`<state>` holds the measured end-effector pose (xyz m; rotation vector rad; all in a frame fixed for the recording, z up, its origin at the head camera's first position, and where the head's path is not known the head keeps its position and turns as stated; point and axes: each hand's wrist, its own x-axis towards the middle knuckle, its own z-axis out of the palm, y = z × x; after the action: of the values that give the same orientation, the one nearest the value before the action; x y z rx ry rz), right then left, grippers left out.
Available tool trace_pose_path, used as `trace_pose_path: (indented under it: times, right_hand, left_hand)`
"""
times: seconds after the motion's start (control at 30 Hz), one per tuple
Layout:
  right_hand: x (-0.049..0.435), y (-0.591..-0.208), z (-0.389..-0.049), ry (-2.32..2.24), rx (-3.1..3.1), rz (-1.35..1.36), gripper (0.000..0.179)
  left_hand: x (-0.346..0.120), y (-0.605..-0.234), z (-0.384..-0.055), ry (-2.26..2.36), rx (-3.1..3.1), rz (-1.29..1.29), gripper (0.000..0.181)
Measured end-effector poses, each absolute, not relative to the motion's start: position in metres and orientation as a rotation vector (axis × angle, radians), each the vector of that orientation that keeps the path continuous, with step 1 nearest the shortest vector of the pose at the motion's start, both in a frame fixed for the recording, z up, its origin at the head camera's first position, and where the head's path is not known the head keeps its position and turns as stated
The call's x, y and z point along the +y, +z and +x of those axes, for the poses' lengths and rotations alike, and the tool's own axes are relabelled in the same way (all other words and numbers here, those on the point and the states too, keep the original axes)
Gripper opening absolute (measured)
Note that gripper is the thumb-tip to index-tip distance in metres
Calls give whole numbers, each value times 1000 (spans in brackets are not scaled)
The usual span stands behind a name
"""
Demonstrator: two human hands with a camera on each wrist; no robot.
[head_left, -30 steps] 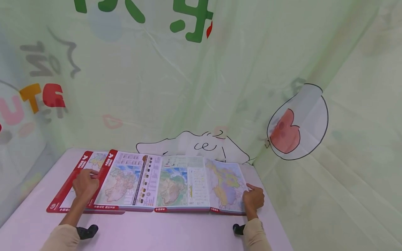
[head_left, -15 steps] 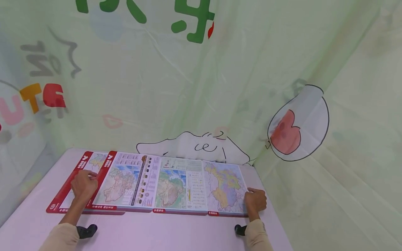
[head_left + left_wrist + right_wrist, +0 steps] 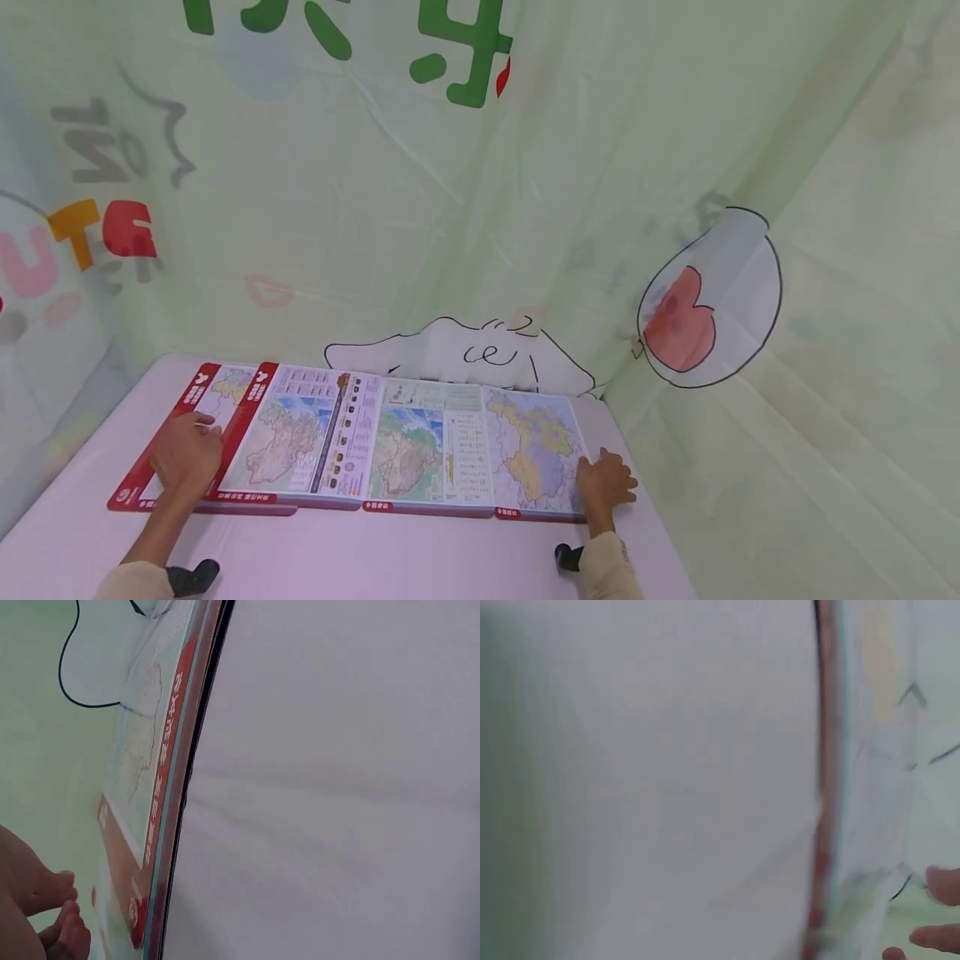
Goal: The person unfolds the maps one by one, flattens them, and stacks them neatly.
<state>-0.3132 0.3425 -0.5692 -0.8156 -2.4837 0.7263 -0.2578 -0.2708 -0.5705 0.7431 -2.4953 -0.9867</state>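
Fold-out maps with red borders lie flat across the table in the head view. The upper map (image 3: 405, 450) shows several panels side by side, each with a coloured map. Another map (image 3: 142, 467), with a wide red strip, shows from beneath its left end. My left hand (image 3: 186, 454) is over that left part, near both red strips, its fingers loosely bent. In the left wrist view the fingertips (image 3: 71, 930) appear with nothing between them. My right hand (image 3: 606, 482) is at the right edge of the maps, its fingers spread and holding nothing; whether it touches the edge I cannot tell.
The pale table (image 3: 390, 558) extends in front of the maps. A printed curtain (image 3: 360, 208) hangs right behind them and along the right side. Black wrist mounts (image 3: 193, 577) stick out inward from both sleeves.
The right hand's curled fingers have come off the map edge and spread apart. The right panels have settled flatter. My left hand has shifted slightly left and toward me.
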Motion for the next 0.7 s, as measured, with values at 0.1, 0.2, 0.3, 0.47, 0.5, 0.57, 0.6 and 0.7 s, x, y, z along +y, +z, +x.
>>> trace_pose_path:
  times: [0.1,0.2,0.3,0.47,0.5,0.57,0.6,0.7]
  right_hand:
    - [301,-556,-308,709,-2520,-513,51]
    - [241,-536,-298,732,-2565,-129,47]
    - [172,-533,-289,705,-2706,255,47]
    - [87,-561,-280,501,-3050,508,57]
    - [75,-567,-280,468,-3100,497,58]
    - [58,-578,-279,427,-3148,465,60]
    - [51,-581,-279,431,-3155,450,61]
    - [38,-586,-281,457,-3156,418,66]
  left_hand:
    - [-279,-568,-235,-897,-2518,715,54]
    - [-283,-569,-216,-786,-2556,649,65]
    - [-288,-577,-202,-707,-2586,600,72]
    - [-292,-594,-197,-633,-2620,550,72]
    - [-292,-595,-196,-634,-2621,543,71]
    - [-292,-597,-191,-638,-2620,535,69]
    - [-292,-598,-187,-647,-2616,535,69]
    - [-294,-597,-173,-665,-2609,557,68]
